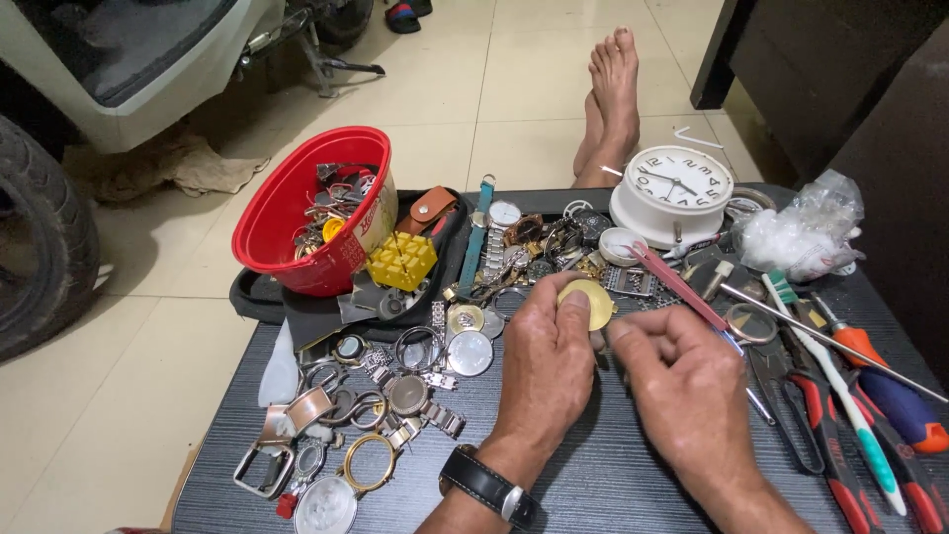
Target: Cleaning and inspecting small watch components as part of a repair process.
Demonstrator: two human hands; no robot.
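- Pinching a round gold case (587, 303) between its fingertips, the left hand (546, 358) held it just above the dark table (613, 475), near the middle of the clutter.
- At 3 o'clock of it the right hand (682, 381) was closed around a thin red-handled tool (680, 287), whose handle ran up toward 12 o'clock; the working tip was hidden — I could not tell whether it touched the case.
- Loose watch parts (395, 386) lay at 9 o'clock, a white clock (672, 193) at 1 o'clock, screwdrivers (870, 396) at 3 o'clock.
- Judged risk: with only fingertips holding it, a slip of the tool could flick the case into the parts — or scratch it.
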